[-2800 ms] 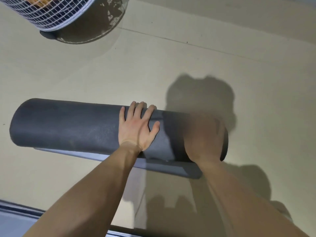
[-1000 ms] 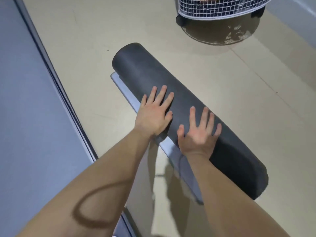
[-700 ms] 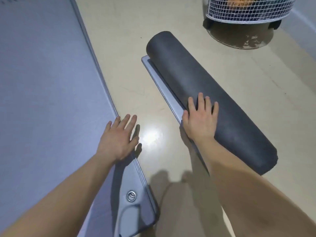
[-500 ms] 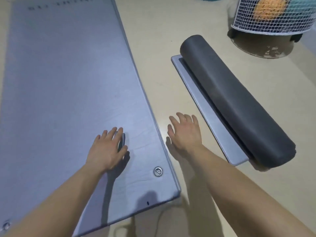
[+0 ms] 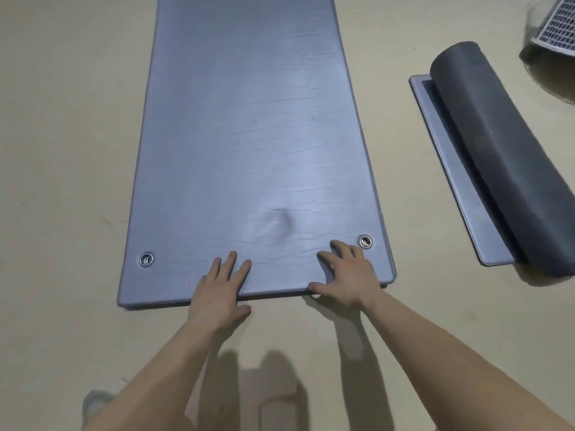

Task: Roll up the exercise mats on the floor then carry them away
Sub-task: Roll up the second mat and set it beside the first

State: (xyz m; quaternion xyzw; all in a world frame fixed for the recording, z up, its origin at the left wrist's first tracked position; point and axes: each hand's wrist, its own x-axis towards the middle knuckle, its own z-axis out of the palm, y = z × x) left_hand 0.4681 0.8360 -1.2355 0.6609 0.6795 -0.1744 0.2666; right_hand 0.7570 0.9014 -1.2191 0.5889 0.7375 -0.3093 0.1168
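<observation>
A grey-blue exercise mat (image 5: pixel 249 135) lies flat on the floor in front of me, with a metal eyelet near each near corner. My left hand (image 5: pixel 219 290) rests flat over the mat's near edge, fingers spread. My right hand (image 5: pixel 348 272) lies on the near right part of the mat beside the right eyelet (image 5: pixel 365 241), its thumb at the edge. Neither hand has lifted the edge. To the right lies a second mat (image 5: pixel 504 150), rolled into a dark grey cylinder with a short flat strip still showing beside it.
The floor (image 5: pixel 68 150) is beige and smooth. A white wire basket (image 5: pixel 557 29) stands at the top right, just beyond the rolled mat. Shadows of my arms fall on the floor below my hands.
Both hands left the rolled mat and moved left onto the near edge of the flat mat. My view turned so the flat mat now lies straight ahead.
</observation>
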